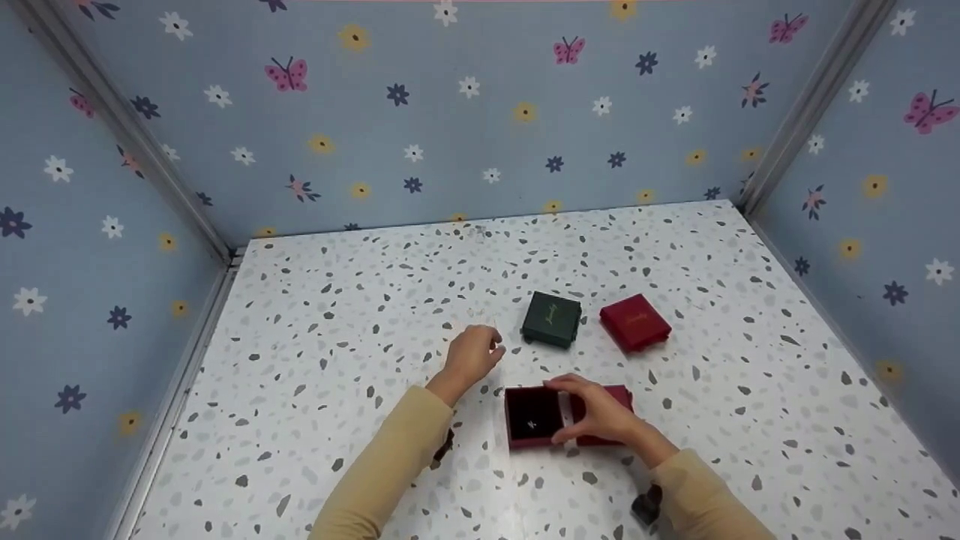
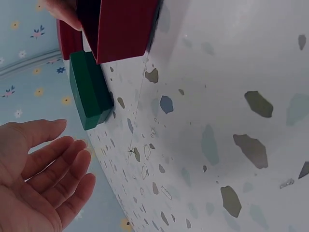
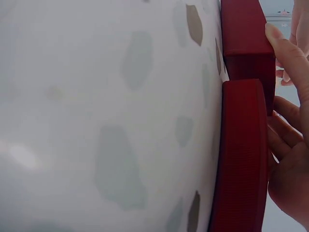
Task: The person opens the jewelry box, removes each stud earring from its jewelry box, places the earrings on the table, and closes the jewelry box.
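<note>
A dark red jewellery box (image 1: 519,444) stands uncovered in front of me, its black lining holding a tiny silvery piece (image 1: 532,425). My right hand (image 1: 596,412) spans the box's right end, thumb at the near edge and fingers at the far edge. Under that hand, right beside the box, lies a flat red lid (image 3: 241,159). A pale band (image 1: 567,420) shows where box and lid meet. To the left, my left hand (image 1: 471,356) hovers apart from the box with nothing in it. Its fingers are loosely bent in the left wrist view.
Behind the uncovered box sit a closed dark green box (image 1: 551,320) and a closed red box (image 1: 635,323) with gold lettering. The speckled white tabletop (image 1: 337,315) meets flower-patterned panels (image 1: 450,112) at the back and both sides.
</note>
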`<action>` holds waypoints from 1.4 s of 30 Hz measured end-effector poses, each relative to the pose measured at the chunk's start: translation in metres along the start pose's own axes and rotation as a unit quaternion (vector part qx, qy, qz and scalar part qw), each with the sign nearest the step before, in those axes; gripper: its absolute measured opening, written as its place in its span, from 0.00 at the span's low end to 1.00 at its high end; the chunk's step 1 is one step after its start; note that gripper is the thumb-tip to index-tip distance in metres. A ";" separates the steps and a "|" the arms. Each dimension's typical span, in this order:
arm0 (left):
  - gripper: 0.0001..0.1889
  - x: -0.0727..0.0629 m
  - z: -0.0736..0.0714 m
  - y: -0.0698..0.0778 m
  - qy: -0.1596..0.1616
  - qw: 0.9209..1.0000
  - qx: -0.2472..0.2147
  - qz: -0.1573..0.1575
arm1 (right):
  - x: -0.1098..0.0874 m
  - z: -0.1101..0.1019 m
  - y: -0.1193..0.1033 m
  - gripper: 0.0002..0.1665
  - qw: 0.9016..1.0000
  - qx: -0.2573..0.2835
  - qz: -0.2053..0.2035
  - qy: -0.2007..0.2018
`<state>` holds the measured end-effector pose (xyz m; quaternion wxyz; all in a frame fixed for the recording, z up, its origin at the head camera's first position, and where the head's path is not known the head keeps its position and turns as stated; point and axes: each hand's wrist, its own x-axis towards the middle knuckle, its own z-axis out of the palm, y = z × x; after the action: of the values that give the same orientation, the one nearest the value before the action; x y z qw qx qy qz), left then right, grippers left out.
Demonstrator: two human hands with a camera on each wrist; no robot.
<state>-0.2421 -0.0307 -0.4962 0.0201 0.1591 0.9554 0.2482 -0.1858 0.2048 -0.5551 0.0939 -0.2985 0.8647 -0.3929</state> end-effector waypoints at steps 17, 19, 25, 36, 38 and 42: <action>0.08 -0.032 0.015 0.005 -0.017 0.987 -0.086 0.132 | 0.000 0.001 0.001 0.50 1.000 -0.007 -0.011 0.006; 0.09 -0.034 0.019 0.004 -0.032 0.982 -0.099 0.158 | -0.001 0.001 0.001 0.50 1.000 -0.008 -0.013 0.007; 0.10 -0.040 0.026 0.004 -0.044 0.971 -0.107 0.207 | -0.001 0.000 0.001 0.50 1.000 -0.010 -0.013 0.008; 0.13 -0.048 0.035 0.002 -0.074 0.965 -0.083 0.238 | -0.001 0.000 0.000 0.50 1.000 -0.005 -0.011 0.009; 0.12 -0.049 0.036 0.002 -0.079 0.964 -0.084 0.240 | -0.001 0.000 0.000 0.50 1.000 -0.004 -0.009 0.007; 0.11 -0.050 0.040 0.002 -0.084 0.964 -0.086 0.238 | -0.001 0.000 0.000 0.50 1.000 -0.002 -0.007 0.005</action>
<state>-0.1897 -0.0263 -0.5319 0.0544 0.4002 0.8596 0.3130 -0.1853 0.2054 -0.5555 0.0864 -0.3031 0.8636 -0.3935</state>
